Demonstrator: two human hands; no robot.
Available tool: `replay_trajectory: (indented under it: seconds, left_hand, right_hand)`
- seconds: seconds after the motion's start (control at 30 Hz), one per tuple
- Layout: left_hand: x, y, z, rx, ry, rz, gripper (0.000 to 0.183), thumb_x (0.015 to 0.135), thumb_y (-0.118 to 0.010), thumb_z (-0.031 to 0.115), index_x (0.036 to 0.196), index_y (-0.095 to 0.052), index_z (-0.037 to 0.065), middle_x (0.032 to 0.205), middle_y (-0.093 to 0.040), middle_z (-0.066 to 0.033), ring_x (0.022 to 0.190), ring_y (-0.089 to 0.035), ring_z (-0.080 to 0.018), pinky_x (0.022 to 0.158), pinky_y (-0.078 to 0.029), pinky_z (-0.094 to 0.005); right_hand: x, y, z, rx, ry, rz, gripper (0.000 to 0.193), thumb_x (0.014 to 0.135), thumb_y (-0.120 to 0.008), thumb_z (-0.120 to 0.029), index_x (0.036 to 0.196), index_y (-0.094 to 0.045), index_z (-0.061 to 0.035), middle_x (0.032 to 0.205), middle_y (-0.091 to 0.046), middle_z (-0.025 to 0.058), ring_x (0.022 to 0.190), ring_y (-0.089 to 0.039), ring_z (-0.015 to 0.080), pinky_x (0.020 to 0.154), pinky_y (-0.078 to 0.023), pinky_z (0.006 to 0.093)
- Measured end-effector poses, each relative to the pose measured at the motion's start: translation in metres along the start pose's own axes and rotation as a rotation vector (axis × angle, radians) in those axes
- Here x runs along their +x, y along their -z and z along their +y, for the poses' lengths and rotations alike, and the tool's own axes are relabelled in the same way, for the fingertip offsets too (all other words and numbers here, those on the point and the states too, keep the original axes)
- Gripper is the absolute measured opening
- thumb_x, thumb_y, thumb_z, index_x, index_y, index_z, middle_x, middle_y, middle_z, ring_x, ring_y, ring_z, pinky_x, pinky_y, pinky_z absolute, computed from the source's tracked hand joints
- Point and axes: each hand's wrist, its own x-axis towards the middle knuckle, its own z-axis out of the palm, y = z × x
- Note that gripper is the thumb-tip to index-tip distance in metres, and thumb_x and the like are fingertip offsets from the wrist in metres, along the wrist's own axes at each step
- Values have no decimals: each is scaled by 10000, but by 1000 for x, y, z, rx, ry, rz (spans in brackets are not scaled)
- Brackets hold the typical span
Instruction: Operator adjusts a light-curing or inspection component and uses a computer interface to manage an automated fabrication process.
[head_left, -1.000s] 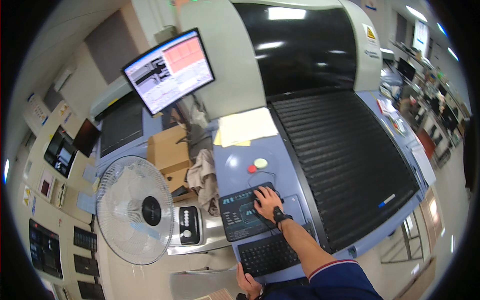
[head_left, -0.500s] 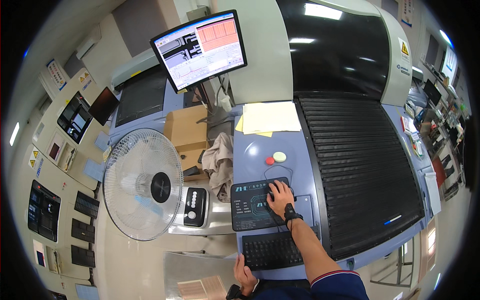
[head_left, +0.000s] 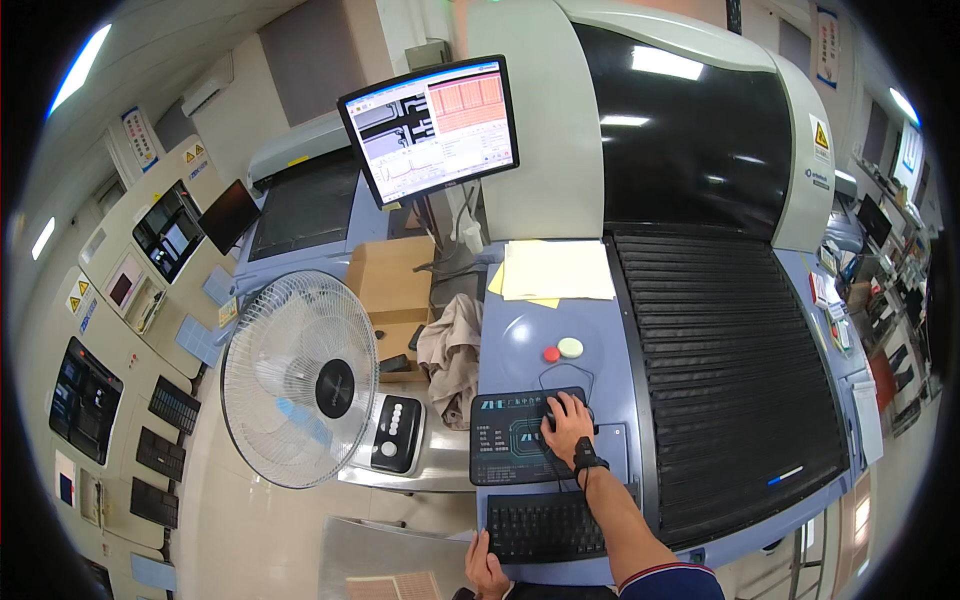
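Observation:
My right hand (head_left: 568,428) is curved over a dark computer mouse (head_left: 552,411), mostly hidden under the fingers. The mouse sits at the upper right part of a black mouse pad (head_left: 498,462) with printed lines. Just below the pad lies a black keyboard (head_left: 540,528), partly covered by my right forearm. At the keyboard's near left corner rests my left hand (head_left: 486,570), fingers outstretched against its edge and gripping nothing that I can see. Beyond, a monitor (head_left: 440,140) shows dark-and-grey close-ups, a red striped panel and a curve.
Yellow and cream sheets (head_left: 556,271) lie beyond a red button (head_left: 551,354) and a pale green button (head_left: 570,348). Ribbed black covering (head_left: 735,390) spans the machine bed on the right. To the left are a fan (head_left: 300,380), a cloth (head_left: 452,350) and an open cardboard box (head_left: 385,285).
The whole view has shifted, so things appear lower and slightly further right. My right hand stays on the mouse and my left hand stays at the keyboard corner.

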Motion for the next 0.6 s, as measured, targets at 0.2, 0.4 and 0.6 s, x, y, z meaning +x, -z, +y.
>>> replay_trajectory:
  seconds: [0.2,0.4,0.6]
  left_hand:
    - [-14,0,-16,-28,63,-15,487,1088,-401,301,1444,-534,-4,1424,-560,-270,1324,-521,-437,1150,-368,-476]
    - [-28,-12,-38,-238,192,-14,525,1096,-377,299,1476,-486,-46,1458,-521,-307,1374,-480,-457,1165,-339,-460]
    - [-16,-12,-28,-183,82,47,479,1089,-412,259,1434,-540,-47,1419,-566,-295,1336,-538,-433,1126,-394,-438]
  right_hand:
    - [-4,3,-1,19,14,32,428,840,-714,-208,1239,-650,-67,1314,-592,168,1221,-547,407,1020,-472,514]
    - [-12,-3,2,5,-1,25,434,833,-721,-228,1239,-650,-90,1321,-596,161,1243,-547,405,1023,-476,520]
    - [-8,0,2,14,10,43,415,835,-724,-223,1222,-649,-92,1308,-604,154,1229,-558,401,1015,-486,518]
